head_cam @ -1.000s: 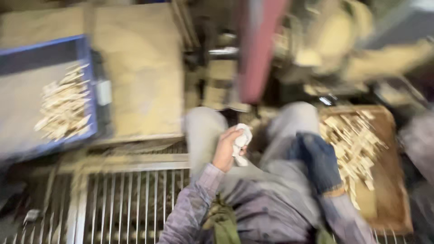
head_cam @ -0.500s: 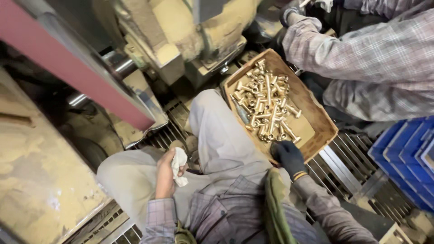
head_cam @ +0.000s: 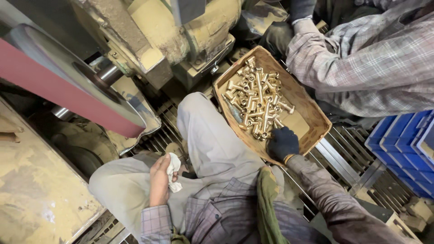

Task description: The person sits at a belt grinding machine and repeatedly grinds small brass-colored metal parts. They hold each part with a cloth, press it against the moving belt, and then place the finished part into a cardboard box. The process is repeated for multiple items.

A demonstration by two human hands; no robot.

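Right hand: the right hand point(head_cam: 283, 143), in a dark glove, is laid on the near end of the tray among the fittings; whether its grip is closed on a piece cannot be told, as the fingertips are hidden.
Left hand: the left hand point(head_cam: 159, 180) is bare and rested on the left thigh; its grip is closed on a crumpled white cloth point(head_cam: 173, 168), kept clear of the parts.
Brass fittings: a heap of short brass fittings point(head_cam: 256, 102) is held loose in the tray, some lying across others.
Tray: a shallow brown tray point(head_cam: 312, 114) is tilted against the right knee, on the metal floor grating point(head_cam: 350, 156), probably so the parts stay within the gloved hand's reach.
Machine: a dust-caked machine housing point(head_cam: 190, 27) is seen directly ahead, with a red belt point(head_cam: 58, 90) run over a large wheel to the left.
Co-worker: a plaid sleeve point(head_cam: 361, 63) of another person is seen just beyond the tray, upper right.
Crates: blue plastic crates point(head_cam: 404, 144) are stacked at the right edge.
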